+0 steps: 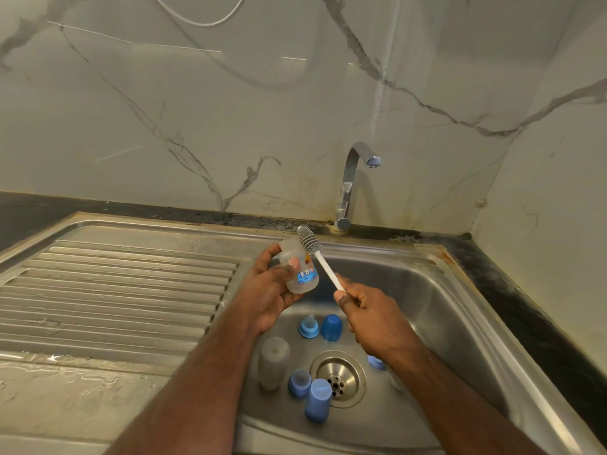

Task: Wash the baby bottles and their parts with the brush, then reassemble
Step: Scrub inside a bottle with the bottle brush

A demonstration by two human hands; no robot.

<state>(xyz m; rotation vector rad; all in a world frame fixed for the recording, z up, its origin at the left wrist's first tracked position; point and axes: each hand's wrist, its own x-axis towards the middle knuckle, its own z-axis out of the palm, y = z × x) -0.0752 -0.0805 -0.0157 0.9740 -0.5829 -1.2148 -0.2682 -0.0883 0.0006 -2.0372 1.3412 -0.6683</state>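
Above the sink (460, 310), the left hand (267, 293) holds a frosted baby bottle (300, 270) in a curled grip, thumb across its printed side; the right hand (368, 315) pinches the white handle of the bottle brush (320, 257), whose grey bristle head lies against the bottle's upper end. In the sink basin below: a second frosted bottle (273, 362), two blue caps (331, 327) (317, 399), and blue rings with teats (308, 326) (299, 383) around the drain (338, 377). Behind the sink stands the tap (349, 188); left of it, the ribbed drainer (115, 290) and wet counter (65, 389)
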